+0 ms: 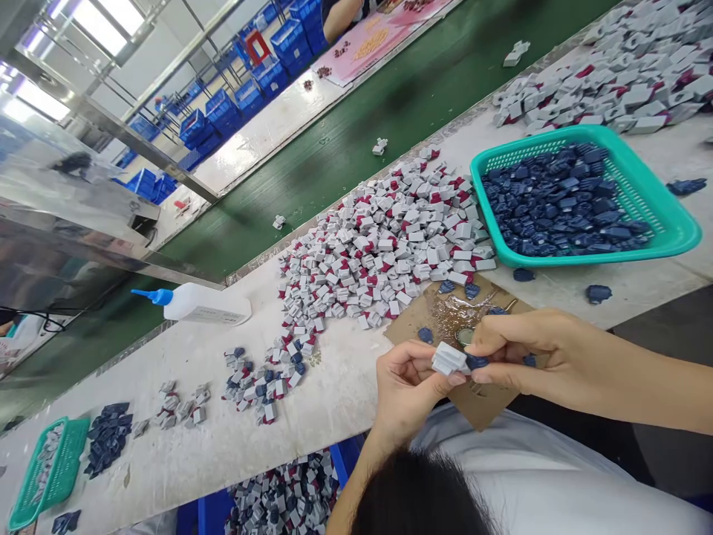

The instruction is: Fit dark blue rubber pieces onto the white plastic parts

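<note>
Between the thumb and fingers of my left hand (405,388) is a small light-grey plastic block (448,360). My right hand (532,348) pinches a small dark-blue plastic piece (477,362), which meets the grey block's right end. Fingertips hide most of the blue piece. Both hands are above a brown board (483,407), with a wet, glossy brown patch (457,310) and a few loose blue pieces around it. Just behind is a big pile of grey and dark-red blocks (379,238). A green basket (662,186) full of blue pieces stands beyond my right hand.
A white bottle with a blue nozzle (206,303) lies left of the pile. Blue-tipped blocks (266,383) are scattered nearer. A blue bin (215,513) of blocks is below the table edge. Behind runs a green conveyor belt (334,148); another person's arm (339,18) shows across it.
</note>
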A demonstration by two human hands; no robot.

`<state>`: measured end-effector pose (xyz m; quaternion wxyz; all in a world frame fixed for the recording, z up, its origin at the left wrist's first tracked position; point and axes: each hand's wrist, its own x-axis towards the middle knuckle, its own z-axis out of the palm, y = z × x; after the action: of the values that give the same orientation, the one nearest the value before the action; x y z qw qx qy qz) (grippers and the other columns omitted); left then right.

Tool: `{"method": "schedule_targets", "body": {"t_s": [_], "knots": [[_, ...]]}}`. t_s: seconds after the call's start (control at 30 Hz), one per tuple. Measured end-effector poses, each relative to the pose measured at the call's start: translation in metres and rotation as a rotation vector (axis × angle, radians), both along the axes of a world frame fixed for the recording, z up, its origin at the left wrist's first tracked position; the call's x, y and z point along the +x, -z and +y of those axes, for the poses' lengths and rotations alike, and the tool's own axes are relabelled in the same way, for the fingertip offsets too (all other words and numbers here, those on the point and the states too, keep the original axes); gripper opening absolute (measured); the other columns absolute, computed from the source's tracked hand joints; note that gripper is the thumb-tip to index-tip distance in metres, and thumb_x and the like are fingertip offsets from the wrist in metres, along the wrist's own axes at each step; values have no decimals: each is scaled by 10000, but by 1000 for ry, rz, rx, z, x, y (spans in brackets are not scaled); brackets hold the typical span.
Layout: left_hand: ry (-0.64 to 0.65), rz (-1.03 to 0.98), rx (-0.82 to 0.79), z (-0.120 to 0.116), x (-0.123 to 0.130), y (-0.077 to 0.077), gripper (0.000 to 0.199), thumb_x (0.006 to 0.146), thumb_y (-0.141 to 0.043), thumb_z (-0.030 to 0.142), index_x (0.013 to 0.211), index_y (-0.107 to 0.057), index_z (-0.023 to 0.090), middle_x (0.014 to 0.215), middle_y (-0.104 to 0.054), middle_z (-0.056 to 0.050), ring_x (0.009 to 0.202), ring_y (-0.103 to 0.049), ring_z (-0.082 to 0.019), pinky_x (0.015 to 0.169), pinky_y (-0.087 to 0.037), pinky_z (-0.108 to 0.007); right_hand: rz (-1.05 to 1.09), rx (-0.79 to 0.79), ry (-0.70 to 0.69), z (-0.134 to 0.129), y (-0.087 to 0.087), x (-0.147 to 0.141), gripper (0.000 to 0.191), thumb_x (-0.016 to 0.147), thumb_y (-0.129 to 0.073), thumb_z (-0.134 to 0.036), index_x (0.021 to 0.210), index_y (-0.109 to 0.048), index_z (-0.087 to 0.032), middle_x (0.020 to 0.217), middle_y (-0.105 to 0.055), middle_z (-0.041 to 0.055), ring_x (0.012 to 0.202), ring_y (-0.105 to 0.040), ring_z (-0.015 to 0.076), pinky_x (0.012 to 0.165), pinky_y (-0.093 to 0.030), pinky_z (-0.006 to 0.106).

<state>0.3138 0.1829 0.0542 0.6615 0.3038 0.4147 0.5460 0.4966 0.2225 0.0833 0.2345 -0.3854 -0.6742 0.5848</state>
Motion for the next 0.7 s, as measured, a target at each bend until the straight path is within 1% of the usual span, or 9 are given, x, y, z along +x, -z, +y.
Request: {"method": "schedule_targets", "body": {"t_s": [0.1,0.17,0.3,0.4,0.47,0.53,0.6,0.63,0.7], "knots": [[0,-40,-16,-4,1,4,251,606,-909,224,672,-679,150,666,-722,-1,592,-671,-90,567,-558,-150,32,-74,8,-3,0,-5,336,807,-705,-493,699,-564,-207,541,-486,-28,470,-415,100,415,-278,246],[-1,-67,-31,-6,0,5,275,621,-908,254,682,-662,146,655,-711,9,569,-655,-69,571,-548,-133,36,-126,50,-6,0,-10,382,793,-706,-527,676,-527,-209,533,-471,-31,469,-419,102,431,-287,249],[6,-36,-62,-7,-7,3,338,657,-893,316,720,-611,140,631,-679,19,554,-637,-51,591,-541,-124,43,-254,77,-3,3,-19,404,765,-699,-606,771,-578,-220,563,-539,-20,509,-485,124,474,-346,248],[96,29,-58,-5,-14,-2,378,702,-858,381,831,-581,158,684,-660,14,586,-652,-78,585,-548,-150,84,-139,66,10,2,-26,466,797,-635,-667,708,-616,-209,585,-550,0,545,-488,121,500,-371,249],[157,96,-27,-4,-15,-4,416,752,-807,433,984,-561,191,858,-669,-14,592,-651,-90,547,-548,-181,142,-102,171,20,-2,-35,551,853,-498,-725,725,-644,-209,647,-583,19,599,-517,129,557,-424,257],[206,198,40,-4,-12,-3,443,824,-711,498,1125,-529,229,1076,-635,-58,558,-611,-78,486,-517,-203,181,-207,308,24,-8,-49,609,840,-438,-778,798,-665,-215,779,-645,41,714,-582,156,637,-484,269],[203,368,153,-4,-6,1,427,885,-600,545,1170,-527,235,1167,-599,-88,600,-594,-100,517,-519,-250,173,-389,380,24,-12,-63,647,762,-478,-830,817,-670,-215,914,-687,62,856,-623,194,690,-509,279],[163,470,227,-5,-2,3,413,911,-545,554,1159,-539,224,1161,-601,-98,686,-612,-138,592,-539,-288,171,-484,366,23,-14,-70,671,722,-490,-854,803,-668,-212,926,-697,68,880,-630,208,685,-511,281],[28,648,382,-5,5,8,387,959,-442,535,1113,-557,199,1110,-612,-110,914,-610,-223,795,-537,-375,199,-654,309,19,-16,-79,704,676,-490,-883,750,-651,-202,833,-705,72,825,-639,212,649,-507,282]]}}
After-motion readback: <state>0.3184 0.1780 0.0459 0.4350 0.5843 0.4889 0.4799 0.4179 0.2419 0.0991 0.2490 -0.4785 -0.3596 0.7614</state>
